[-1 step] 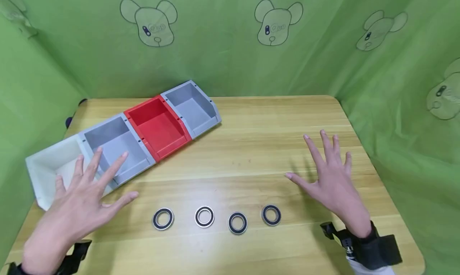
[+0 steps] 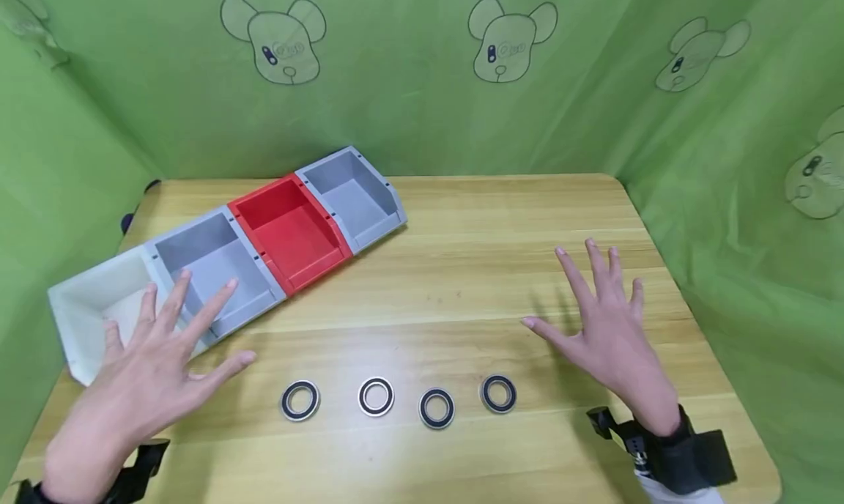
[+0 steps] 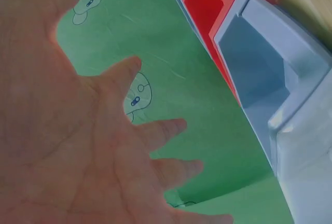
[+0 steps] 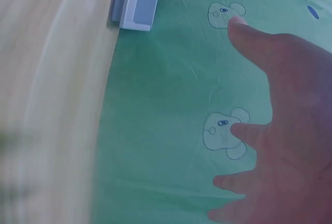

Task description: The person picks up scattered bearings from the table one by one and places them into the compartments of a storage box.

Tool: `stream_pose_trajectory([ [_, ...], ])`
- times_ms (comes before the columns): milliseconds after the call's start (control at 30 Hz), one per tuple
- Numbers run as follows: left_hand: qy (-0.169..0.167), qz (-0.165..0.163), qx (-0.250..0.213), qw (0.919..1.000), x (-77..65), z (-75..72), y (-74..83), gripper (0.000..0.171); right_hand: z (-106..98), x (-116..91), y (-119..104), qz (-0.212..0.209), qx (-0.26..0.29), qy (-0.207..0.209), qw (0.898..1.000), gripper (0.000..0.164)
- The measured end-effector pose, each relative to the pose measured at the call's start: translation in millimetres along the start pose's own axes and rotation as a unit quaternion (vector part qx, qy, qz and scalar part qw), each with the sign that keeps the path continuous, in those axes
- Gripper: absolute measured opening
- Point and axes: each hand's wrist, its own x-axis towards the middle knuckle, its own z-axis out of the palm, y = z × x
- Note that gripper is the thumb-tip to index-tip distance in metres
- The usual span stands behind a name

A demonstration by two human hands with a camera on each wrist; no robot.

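Observation:
Over the white bin point(image 2: 75, 324) and the near blue-grey bin point(image 2: 204, 244), my left hand point(image 2: 135, 387) is held with fingers spread and nothing in it. My right hand point(image 2: 613, 335) hovers above the right side of the table, fingers likewise apart, holding nothing. Between the hands several ball bearings, black rings with metal rims, lie flat in a loose row: the leftmost bearing point(image 2: 286, 401), a second bearing point(image 2: 363, 398), a third bearing point(image 2: 424, 409) and the rightmost bearing point(image 2: 486, 396). In the left wrist view, the left palm point(image 3: 67, 130) faces the camera.
A red bin point(image 2: 290, 233) and a far blue-grey bin point(image 2: 356, 196) continue the joined row, which slants to the back of the wooden table point(image 2: 461, 269). Green cloth point(image 2: 409, 108) with mouse-head drawings hangs behind and at both sides. Each wrist wears a black strap point(image 2: 699, 456).

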Motion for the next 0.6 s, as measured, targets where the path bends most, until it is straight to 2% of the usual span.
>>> stream_pose_trajectory([
  [133, 0.012, 0.036, -0.010, 0.9992, -0.3, 0.9, 3.8, 0.088, 3.9, 0.9, 0.9, -0.001, 0.006, -0.001, 1.000, 0.102],
  [200, 0.041, 0.052, -0.006, 0.9978, 1.1, 1.0, 1.0, 0.085, 6.3, 0.8, 2.3, -0.001, 0.010, 0.001, 1.000, 0.101],
  [233, 0.057, 0.044, 0.000, 0.9974, 1.6, 1.0, -3.3, 0.083, 7.4, 0.5, 3.1, 0.000, 0.012, 0.002, 1.000, 0.101],
  [300, 0.089, -0.002, 0.019, 0.9958, 2.1, 0.5, -17.6, 0.080, 9.8, -0.3, 4.6, 0.001, 0.017, 0.005, 1.000, 0.100],
  [367, 0.106, -0.083, 0.034, 0.9903, 1.4, -0.2, -37.2, 0.078, 12.2, -1.5, 5.8, 0.001, 0.021, 0.005, 1.000, 0.099],
  [433, 0.102, -0.173, 0.040, 0.9788, -0.8, 0.2, -57.6, 0.077, 14.4, -2.7, 6.7, 0.000, 0.025, 0.005, 1.000, 0.099],
  [500, 0.098, -0.241, 0.031, 0.9652, -4.1, 3.0, -75.4, 0.076, 16.5, -3.3, 7.3, -0.003, 0.028, 0.004, 1.000, 0.098],
  [600, 0.088, -0.298, 0.009, 0.9503, -4.1, 6.0, -94.7, 0.073, 17.6, -5.0, 7.4, -0.003, 0.034, 0.000, 0.999, 0.097],
])
